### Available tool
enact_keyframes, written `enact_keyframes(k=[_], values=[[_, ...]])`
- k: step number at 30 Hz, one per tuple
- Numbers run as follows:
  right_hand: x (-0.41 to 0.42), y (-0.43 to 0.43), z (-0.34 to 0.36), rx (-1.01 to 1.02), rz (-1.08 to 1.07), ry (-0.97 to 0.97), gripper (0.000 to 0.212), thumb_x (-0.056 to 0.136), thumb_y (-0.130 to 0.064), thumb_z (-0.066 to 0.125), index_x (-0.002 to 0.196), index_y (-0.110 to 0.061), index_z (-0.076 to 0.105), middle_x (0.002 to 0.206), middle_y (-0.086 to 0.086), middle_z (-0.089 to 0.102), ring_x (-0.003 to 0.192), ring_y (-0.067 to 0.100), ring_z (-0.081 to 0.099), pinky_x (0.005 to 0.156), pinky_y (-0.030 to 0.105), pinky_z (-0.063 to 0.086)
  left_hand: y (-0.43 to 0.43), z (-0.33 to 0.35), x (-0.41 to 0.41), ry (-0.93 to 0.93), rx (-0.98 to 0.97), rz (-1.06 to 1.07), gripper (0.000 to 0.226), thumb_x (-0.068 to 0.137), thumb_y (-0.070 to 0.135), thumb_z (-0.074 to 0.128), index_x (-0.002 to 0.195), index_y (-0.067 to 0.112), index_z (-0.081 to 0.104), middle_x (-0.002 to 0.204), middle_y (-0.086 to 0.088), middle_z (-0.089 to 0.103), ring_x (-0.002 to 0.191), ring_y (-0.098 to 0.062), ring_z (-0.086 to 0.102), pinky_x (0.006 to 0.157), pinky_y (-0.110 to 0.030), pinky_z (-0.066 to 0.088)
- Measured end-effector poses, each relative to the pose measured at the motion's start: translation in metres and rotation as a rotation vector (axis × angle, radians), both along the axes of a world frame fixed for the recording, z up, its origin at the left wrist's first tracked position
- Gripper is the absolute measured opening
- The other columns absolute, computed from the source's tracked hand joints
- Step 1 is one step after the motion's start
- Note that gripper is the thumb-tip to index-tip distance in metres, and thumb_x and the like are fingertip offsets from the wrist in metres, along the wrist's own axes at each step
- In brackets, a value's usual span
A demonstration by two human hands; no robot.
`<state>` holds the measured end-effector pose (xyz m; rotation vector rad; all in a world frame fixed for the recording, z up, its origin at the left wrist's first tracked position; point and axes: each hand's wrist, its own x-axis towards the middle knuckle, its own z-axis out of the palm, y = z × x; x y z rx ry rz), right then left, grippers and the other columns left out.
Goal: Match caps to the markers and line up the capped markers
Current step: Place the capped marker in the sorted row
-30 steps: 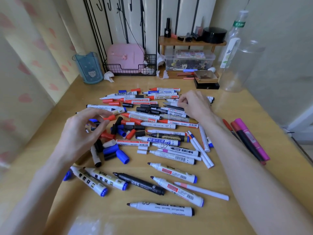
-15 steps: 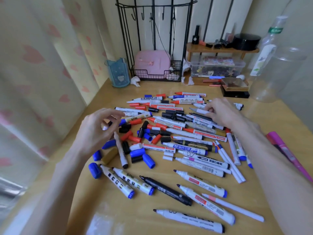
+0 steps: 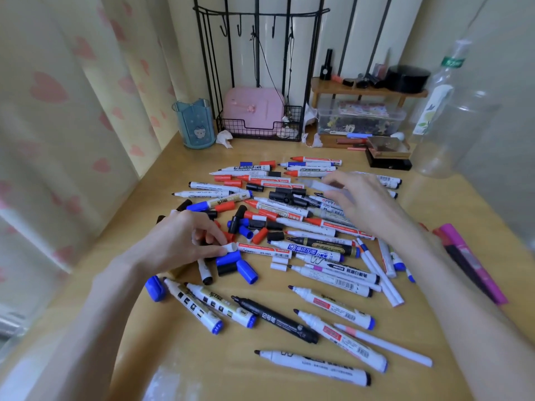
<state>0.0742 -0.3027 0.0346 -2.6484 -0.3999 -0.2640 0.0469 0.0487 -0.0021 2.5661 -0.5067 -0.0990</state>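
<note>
My left hand [image 3: 185, 244] pinches a small white plastic cap [image 3: 232, 246] beside loose blue caps [image 3: 246, 272]. My blurred right hand [image 3: 366, 205] hovers over the scattered uncapped markers [image 3: 312, 250] on the wooden surface [image 3: 202, 357]; I cannot tell its grip.

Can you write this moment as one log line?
stage: matching caps | left hand: pinches white cap | right hand: at blurred white marker, grip unclear
</note>
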Motion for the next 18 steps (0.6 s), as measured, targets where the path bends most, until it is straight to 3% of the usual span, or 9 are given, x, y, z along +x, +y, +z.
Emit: enact_keyframes(k=[2, 5, 8, 10, 12, 15, 18], values=[[-0.014, 0.006, -0.003, 0.025, 0.042, 0.017, 0.020, 0.104, -0.028, 0.058, 0.121, -0.022, 0.065, 0.088, -0.011, 0.064, 0.080, 0.016, 0.056, 0.097, 0.036, 0.035, -0.003, 0.001, -0.001, 0.004, -0.020, 0.003, 0.012, 0.080, 0.047, 0.084, 0.087, 0.039, 0.079, 0.085, 0.015, 0.068, 0.084, -0.004, 0.059, 0.067, -0.017, 0.046], [-0.024, 0.005, -0.016, 0.059, 0.100, -0.019, 0.021, 0.104, -0.032, 0.057, 0.123, -0.025, 0.064, 0.109, -0.013, 0.069, 0.100, 0.010, 0.063, 0.106, 0.044, 0.042, -0.005, 0.001, -0.002, 0.016, -0.032, -0.015, 0.011, 0.081, 0.046, 0.083, 0.088, 0.038, 0.079, 0.082, 0.015, 0.066, 0.082, -0.003, 0.059, 0.065, -0.018, 0.048], [-0.033, 0.003, -0.021, 0.198, 0.112, 0.033, 0.025, 0.105, -0.035, 0.056, 0.127, -0.028, 0.065, 0.119, -0.018, 0.066, 0.109, -0.001, 0.059, 0.095, 0.029, 0.047, -0.007, 0.000, -0.003, -0.001, -0.023, -0.031, 0.009, 0.083, 0.046, 0.081, 0.086, 0.038, 0.078, 0.080, 0.017, 0.065, 0.082, -0.003, 0.059, 0.066, -0.020, 0.048], [-0.041, 0.004, -0.019, 0.370, 0.125, 0.105, 0.022, 0.105, -0.037, 0.055, 0.124, -0.033, 0.066, 0.101, -0.020, 0.067, 0.091, 0.000, 0.061, 0.082, 0.019, 0.045, -0.008, 0.001, -0.003, 0.002, -0.022, -0.044, 0.009, 0.085, 0.047, 0.079, 0.086, 0.038, 0.078, 0.085, 0.024, 0.065, 0.084, -0.001, 0.059, 0.068, -0.018, 0.047], [-0.048, 0.002, -0.017, 0.613, 0.124, 0.220, 0.023, 0.106, -0.034, 0.053, 0.122, -0.029, 0.068, 0.081, -0.010, 0.064, 0.069, 0.012, 0.054, 0.065, 0.023, 0.043, -0.010, 0.003, -0.005, -0.002, -0.027, -0.046, 0.010, 0.085, 0.048, 0.078, 0.085, 0.038, 0.078, 0.092, 0.033, 0.063, 0.085, 0.000, 0.059, 0.069, -0.016, 0.046], [-0.060, -0.007, -0.016, 0.809, 0.100, 0.452, 0.028, 0.108, -0.034, 0.050, 0.126, -0.021, 0.068, 0.082, 0.002, 0.057, 0.072, 0.021, 0.044, 0.058, 0.028, 0.037, -0.013, 0.005, -0.007, 0.002, -0.106, -0.022, 0.008, 0.086, 0.043, 0.080, 0.083, 0.036, 0.078, 0.086, 0.026, 0.068, 0.078, -0.004, 0.060, 0.064, -0.013, 0.045], [-0.071, -0.011, -0.021, 0.773, 0.163, 0.479, 0.027, 0.106, -0.031, 0.054, 0.129, -0.027, 0.068, 0.085, -0.003, 0.060, 0.074, 0.014, 0.050, 0.063, 0.024, 0.042, -0.022, 0.009, -0.010, 0.021, -0.249, -0.044, 0.010, 0.090, 0.036, 0.078, 0.084, 0.029, 0.079, 0.083, 0.012, 0.074, 0.068, -0.009, 0.060, 0.060, -0.014, 0.043]])
